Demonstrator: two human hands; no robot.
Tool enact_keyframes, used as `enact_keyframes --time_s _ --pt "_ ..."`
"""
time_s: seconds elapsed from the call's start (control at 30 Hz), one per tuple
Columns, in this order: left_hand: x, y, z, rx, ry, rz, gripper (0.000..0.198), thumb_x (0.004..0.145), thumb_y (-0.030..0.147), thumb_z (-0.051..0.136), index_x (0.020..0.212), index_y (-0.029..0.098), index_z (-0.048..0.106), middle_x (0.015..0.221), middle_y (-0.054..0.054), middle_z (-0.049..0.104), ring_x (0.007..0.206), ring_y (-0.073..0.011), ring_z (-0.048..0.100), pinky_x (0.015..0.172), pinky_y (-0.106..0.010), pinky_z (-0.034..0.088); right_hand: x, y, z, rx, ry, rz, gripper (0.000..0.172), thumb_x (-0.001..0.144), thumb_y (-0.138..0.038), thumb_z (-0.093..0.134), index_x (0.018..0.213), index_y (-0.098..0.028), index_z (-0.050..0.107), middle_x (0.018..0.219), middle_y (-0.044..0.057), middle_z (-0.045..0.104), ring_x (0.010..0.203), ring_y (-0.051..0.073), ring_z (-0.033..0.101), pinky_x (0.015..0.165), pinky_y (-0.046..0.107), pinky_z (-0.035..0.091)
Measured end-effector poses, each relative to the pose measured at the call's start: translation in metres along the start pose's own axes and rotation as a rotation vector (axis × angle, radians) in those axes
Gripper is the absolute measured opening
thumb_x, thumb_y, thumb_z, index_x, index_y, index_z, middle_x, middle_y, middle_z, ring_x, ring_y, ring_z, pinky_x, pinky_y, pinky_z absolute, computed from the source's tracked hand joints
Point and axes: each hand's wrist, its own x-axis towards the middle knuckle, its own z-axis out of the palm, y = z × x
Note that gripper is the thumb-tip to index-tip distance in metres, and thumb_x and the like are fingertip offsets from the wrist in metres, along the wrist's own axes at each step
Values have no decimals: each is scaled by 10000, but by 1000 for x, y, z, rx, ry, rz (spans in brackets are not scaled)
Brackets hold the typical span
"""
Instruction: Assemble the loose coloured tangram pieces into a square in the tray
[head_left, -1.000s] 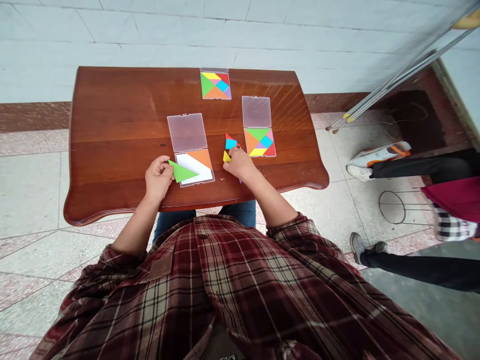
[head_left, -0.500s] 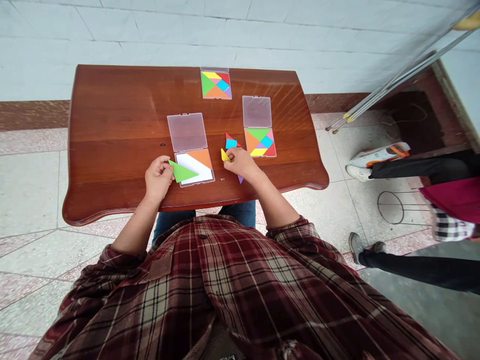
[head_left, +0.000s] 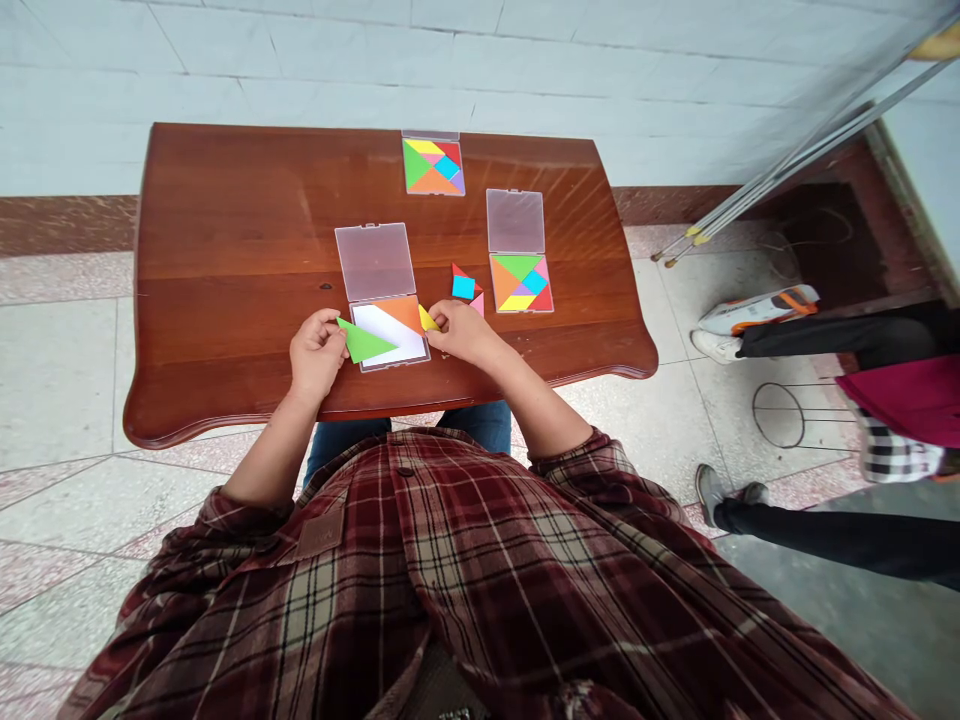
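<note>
My left hand [head_left: 316, 352] pinches a green triangle tangram piece [head_left: 365, 343], which reaches over the left part of an open clear case [head_left: 374, 262]. Inside that case an orange triangle [head_left: 399, 314] lies at the upper right, beside a bare white area [head_left: 382, 325]. At the case's right edge my right hand [head_left: 461, 330] is closed on a yellow tangram piece [head_left: 427, 320], partly hidden by the fingers. Just beyond this hand lie a blue square [head_left: 463, 288], red pieces [head_left: 459, 270] and a pink piece [head_left: 478, 302], partly covered.
Two filled tangram cases stand open on the brown table: one at the back [head_left: 433, 166], one at the right [head_left: 521, 283]. A tiled wall [head_left: 300, 70] borders the far edge. Right of the table are crutches [head_left: 750, 185], a wire ring stand [head_left: 778, 414] and people's legs.
My right hand has moved left with the yellow piece, from beside the loose pieces to the case's right edge. My left hand with the green triangle has stayed nearly still.
</note>
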Motion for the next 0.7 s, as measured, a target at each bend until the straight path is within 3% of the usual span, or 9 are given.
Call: enact_keyframes --time_s 0.47,0.7 --pt "0 1 -3 -39 -23 -10 234 664 192 639 897 196 620 550 82 530 396 -63 447 351 -170 303 9 -28 6 -145 -59 -85 102 783 -164 570 882 -187 572 916 54 582 851 175 547 772 302 441" --pt "-2 -1 -10 -114 -91 -6 266 621 204 662 887 195 662 578 76 527 380 -46 405 335 -173 237 33 -51 17 -329 -158 -210 276 820 -167 554 1092 -170 595 1058 87 612 929 212 567 774 317 417"
